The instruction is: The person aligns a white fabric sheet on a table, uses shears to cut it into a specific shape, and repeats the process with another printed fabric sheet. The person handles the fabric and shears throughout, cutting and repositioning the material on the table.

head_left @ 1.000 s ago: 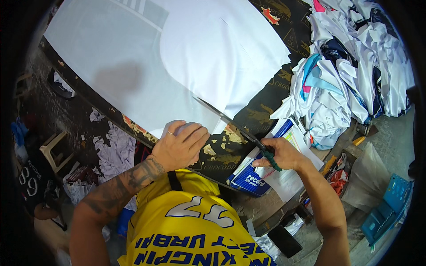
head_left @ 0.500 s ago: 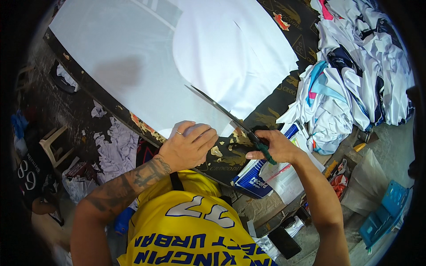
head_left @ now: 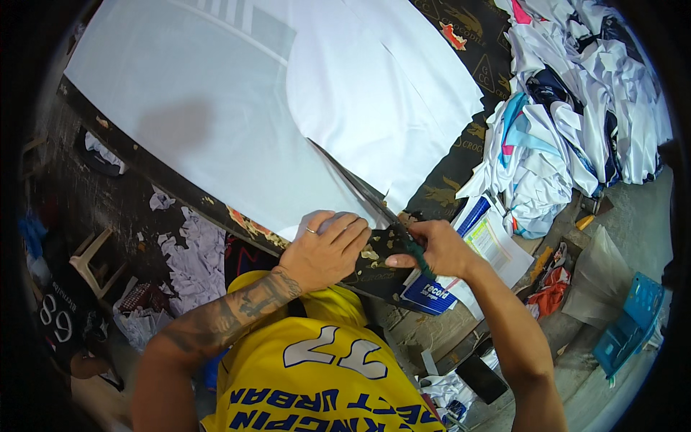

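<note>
A wide sheet of white fabric lies over the dark patterned table, its right part whiter than the greyish left. My right hand grips long dark scissors by a handle wrapped in green. Their blades point up and left, lying along the curved line between the greyish and whiter parts. Beside them, at the near edge of the fabric, my left hand presses down with bent fingers, a ring on one of them. Its thumb and fingertips are mostly hidden, and so is part of the lower blade.
White, navy and light blue cloth is heaped at the right. A blue-covered record book and papers stick out by the near table edge. Below stand a blue plastic chair and a beige stool; white scraps litter the left floor.
My hands have come closer together, the left moving right and the right shifting slightly left with the scissors. The view has shifted a little; the fabric lies much as before.
</note>
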{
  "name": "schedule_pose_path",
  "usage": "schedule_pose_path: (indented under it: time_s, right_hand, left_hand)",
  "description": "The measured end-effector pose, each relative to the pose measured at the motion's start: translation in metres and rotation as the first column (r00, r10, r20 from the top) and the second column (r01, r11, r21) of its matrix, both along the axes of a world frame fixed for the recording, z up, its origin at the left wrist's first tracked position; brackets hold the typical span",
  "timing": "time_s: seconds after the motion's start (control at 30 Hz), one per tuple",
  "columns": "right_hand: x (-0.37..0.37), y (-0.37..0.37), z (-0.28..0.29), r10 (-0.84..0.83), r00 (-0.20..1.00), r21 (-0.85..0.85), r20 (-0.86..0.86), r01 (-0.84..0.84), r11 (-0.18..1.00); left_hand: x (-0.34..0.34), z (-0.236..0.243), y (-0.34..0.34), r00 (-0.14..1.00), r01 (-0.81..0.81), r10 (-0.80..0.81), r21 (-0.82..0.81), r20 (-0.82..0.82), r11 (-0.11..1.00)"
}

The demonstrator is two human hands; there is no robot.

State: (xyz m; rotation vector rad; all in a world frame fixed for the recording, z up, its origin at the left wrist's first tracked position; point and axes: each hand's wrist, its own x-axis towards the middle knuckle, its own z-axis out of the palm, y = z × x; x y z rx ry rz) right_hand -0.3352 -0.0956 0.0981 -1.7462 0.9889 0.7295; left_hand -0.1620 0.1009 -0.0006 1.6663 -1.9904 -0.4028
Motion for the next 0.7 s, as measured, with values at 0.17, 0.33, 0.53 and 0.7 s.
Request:
schedule_pose_path:
  time_s: [0.17, 0.33, 0.53, 0.7]
  right_hand:
    - [0.018, 0.026, 0.001, -0.053, 0.995, -0.034, -0.087, 0.05, 0.998]
    - [0.047, 0.061, 0.0, -0.234, 0.971, -0.016, -0.04, 0.234, 0.972]
    - [0.106, 0.094, 0.007, -0.452, 0.881, 0.032, -0.142, 0.46, 0.887]
    - [0.151, 0.116, 0.005, -0.533, 0.822, 0.01, -0.201, 0.546, 0.838]
  left_hand:
    - [0.035, 0.031, -0.005, 0.958, 0.177, -0.121, 0.205, -0.26, 0.963]
    - [0.141, 0.063, 0.013, 0.958, 0.019, 0.052, 0.242, -0.281, 0.97]
    - [0.224, 0.041, 0.009, 0.873, 0.399, -0.251, 0.316, -0.419, 0.861]
    - [0.242, 0.034, -0.004, 0.767, 0.574, -0.323, 0.37, -0.554, 0.73]
